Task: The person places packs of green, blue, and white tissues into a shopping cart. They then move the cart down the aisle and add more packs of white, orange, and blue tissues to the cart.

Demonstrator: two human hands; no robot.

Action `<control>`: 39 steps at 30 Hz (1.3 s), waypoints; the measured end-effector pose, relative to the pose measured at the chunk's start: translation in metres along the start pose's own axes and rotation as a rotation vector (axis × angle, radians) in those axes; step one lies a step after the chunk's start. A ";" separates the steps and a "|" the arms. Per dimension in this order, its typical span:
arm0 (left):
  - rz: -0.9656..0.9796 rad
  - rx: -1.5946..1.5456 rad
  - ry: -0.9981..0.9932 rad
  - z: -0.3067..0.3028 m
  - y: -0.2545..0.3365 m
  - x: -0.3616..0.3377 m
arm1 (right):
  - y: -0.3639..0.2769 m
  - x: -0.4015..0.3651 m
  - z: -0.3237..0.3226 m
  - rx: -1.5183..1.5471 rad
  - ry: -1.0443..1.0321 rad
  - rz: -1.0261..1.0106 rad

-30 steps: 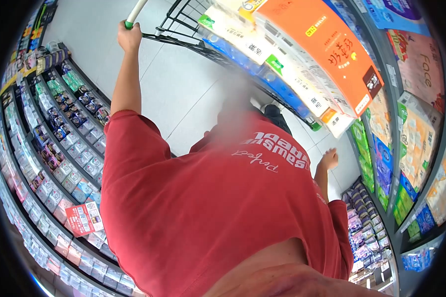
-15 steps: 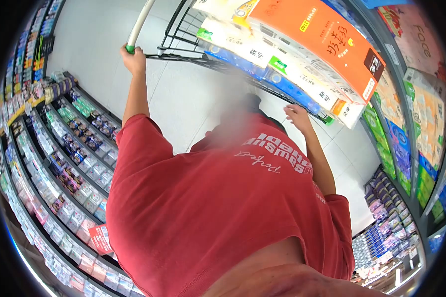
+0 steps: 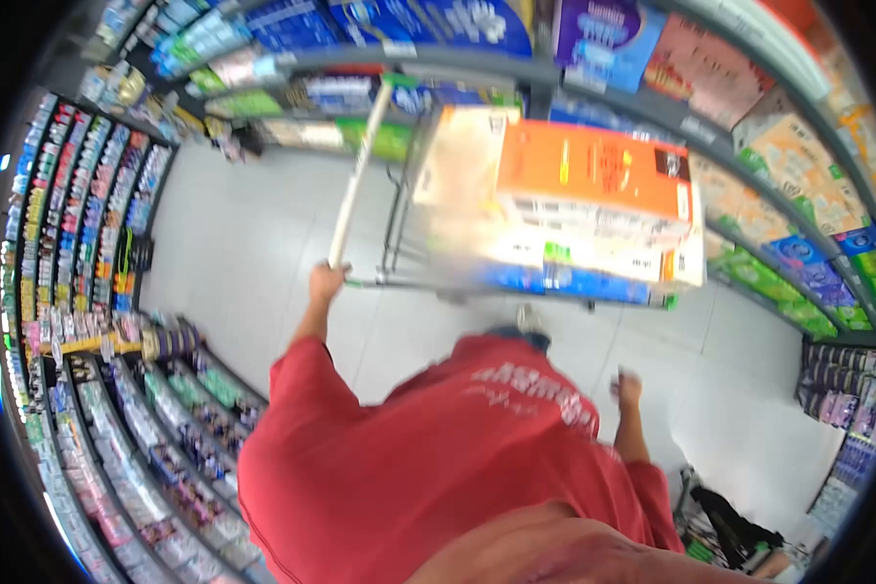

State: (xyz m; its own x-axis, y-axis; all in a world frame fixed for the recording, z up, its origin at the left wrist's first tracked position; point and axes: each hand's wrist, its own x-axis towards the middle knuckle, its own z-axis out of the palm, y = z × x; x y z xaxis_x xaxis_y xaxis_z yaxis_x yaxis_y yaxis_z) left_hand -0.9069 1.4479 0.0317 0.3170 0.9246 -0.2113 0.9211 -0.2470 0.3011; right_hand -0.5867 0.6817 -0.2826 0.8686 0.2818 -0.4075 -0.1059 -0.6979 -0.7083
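Note:
My left hand (image 3: 327, 280) is closed around the near end of a shopping cart's white handle (image 3: 360, 180). To the right of the handle, the black wire cart (image 3: 391, 234) carries a stacked load. An orange carton (image 3: 594, 173) lies on top. Under it are white packs (image 3: 516, 248) and blue packs (image 3: 594, 279), partly blurred. My right hand (image 3: 628, 386) hangs free over the floor below the cart's right end, touching nothing. Its fingers look loosely bent and apart, with nothing in them.
Shelves of blue packs (image 3: 428, 24) and other packaged goods run along the far side and curve down the right. On the left stand racks of small bottles (image 3: 88, 209) and small hanging packs (image 3: 156, 428). Pale tiles cover the floor (image 3: 234, 224). A dark item (image 3: 730, 526) appears at lower right.
My view has shifted, showing more of the far shelves, and the cart appears turned. My right hand has moved away from the cart's side. The left keeps its hold on the handle.

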 end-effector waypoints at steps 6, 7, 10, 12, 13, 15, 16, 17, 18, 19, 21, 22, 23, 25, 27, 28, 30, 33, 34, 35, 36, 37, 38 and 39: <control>0.030 -0.554 0.055 0.002 0.011 -0.017 | -0.095 -0.192 0.013 0.383 -0.092 0.932; 0.044 -0.574 0.065 0.007 0.010 -0.016 | -0.095 -0.207 0.031 0.375 -0.176 0.883; 0.018 -0.627 0.101 0.016 0.008 -0.012 | -0.112 -0.228 0.090 0.229 -0.403 0.620; 0.038 -0.573 0.177 0.015 0.011 -0.016 | -0.126 -0.227 0.133 0.153 -0.491 0.422; 0.059 -0.537 0.237 0.017 0.015 -0.019 | -0.141 -0.224 0.148 0.133 -0.504 0.336; 0.067 -0.540 0.234 0.017 0.017 -0.021 | -0.173 -0.212 0.170 0.150 -0.496 0.279; 0.076 -0.539 0.225 0.017 0.017 -0.020 | -0.217 -0.213 0.170 0.177 -0.448 0.377; 0.066 -0.547 0.232 0.017 0.014 -0.019 | -0.271 -0.207 0.162 0.201 -0.402 0.476; 0.104 -0.542 0.161 0.016 0.012 -0.017 | -0.292 -0.196 0.167 0.216 -0.402 0.411; 0.137 -0.537 0.089 0.014 0.008 -0.015 | -0.306 -0.184 0.176 0.227 -0.405 0.347; 0.167 -0.536 -0.031 -0.007 0.003 -0.022 | -0.319 -0.134 0.205 0.106 -0.421 0.003; 0.223 -0.527 -0.157 -0.021 -0.006 -0.026 | -0.358 -0.123 0.209 0.096 -0.404 -0.162; 0.204 -0.538 -0.152 -0.031 -0.021 -0.029 | -0.418 -0.126 0.207 0.065 -0.372 -0.265; 0.387 -0.410 -0.147 -0.046 -0.061 -0.034 | -0.504 -0.116 0.227 0.248 -0.313 -0.552; 0.378 -0.448 -0.173 -0.029 -0.139 -0.018 | -0.603 -0.123 0.244 0.288 -0.306 -0.547; 0.274 -0.423 -0.199 -0.023 -0.185 -0.013 | -0.646 -0.127 0.257 0.370 -0.315 -0.567; 0.052 -0.401 -0.202 -0.020 -0.283 -0.017 | -0.711 -0.122 0.289 0.190 -0.044 -0.685; -0.561 -0.720 -0.229 -0.002 -0.449 -0.049 | -0.763 -0.075 0.349 -0.025 0.096 -0.545; -0.711 -0.716 -0.228 -0.022 -0.481 -0.072 | -0.775 -0.062 0.370 -0.093 0.160 -0.443; -0.813 -0.754 -0.208 -0.019 -0.529 -0.092 | -0.792 -0.061 0.381 -0.095 0.135 -0.407; -0.857 -0.804 -0.138 -0.019 -0.566 -0.115 | -0.806 -0.061 0.390 -0.097 0.110 -0.371; -0.967 -0.815 -0.103 -0.026 -0.590 -0.135 | -0.814 -0.052 0.401 -0.139 0.139 -0.314; -1.085 -0.807 -0.084 -0.031 -0.606 -0.152 | -0.821 -0.044 0.412 -0.180 0.169 -0.260; -1.177 -0.743 -0.060 -0.035 -0.617 -0.164 | -0.841 -0.064 0.407 -0.110 0.140 -0.175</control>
State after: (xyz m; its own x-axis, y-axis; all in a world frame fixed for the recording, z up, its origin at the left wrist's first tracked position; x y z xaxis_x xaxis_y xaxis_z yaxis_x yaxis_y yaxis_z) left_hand -1.5348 1.4585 -0.0872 -0.5247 0.4605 -0.7160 0.3220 0.8859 0.3339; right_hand -0.7506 1.5187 0.1045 0.9284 0.3162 -0.1950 0.0987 -0.7160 -0.6911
